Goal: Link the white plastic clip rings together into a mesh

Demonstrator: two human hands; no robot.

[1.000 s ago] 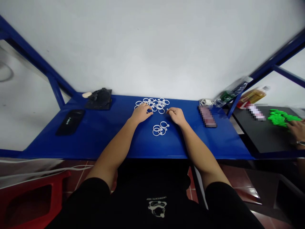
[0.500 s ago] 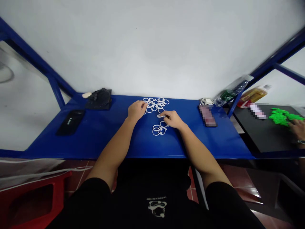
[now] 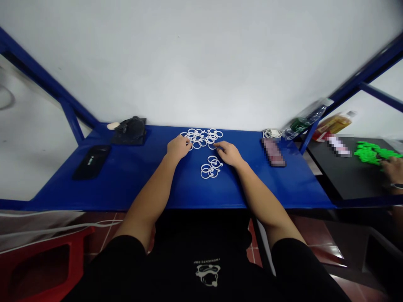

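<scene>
White plastic rings with small clasp-like ends [image 3: 197,138] lie in a loose heap near the back of the blue table [image 3: 157,184]. My left hand [image 3: 179,147] is at the heap's left end, its fingers curled closed around the edge of a white ring. From the right, my right hand [image 3: 228,154] reaches in with fingers stretched out, the fingertips touching a ring at the heap's front right edge. Several more rings [image 3: 210,167] sit in a smaller group closer to me, just left of my right wrist.
At left lie a black case [image 3: 91,162] and a dark pouch [image 3: 130,131]. A phone [image 3: 273,152], a coiled white cable [image 3: 272,133] and a plastic bottle [image 3: 307,119] are at right. Beyond, another person's hand [image 3: 393,168] touches green pieces [image 3: 371,153] on a black table.
My right hand has let go of a ring, which now lies with the nearer group, and has shifted slightly to the heap's edge. My left hand moved a little left with a ring.
</scene>
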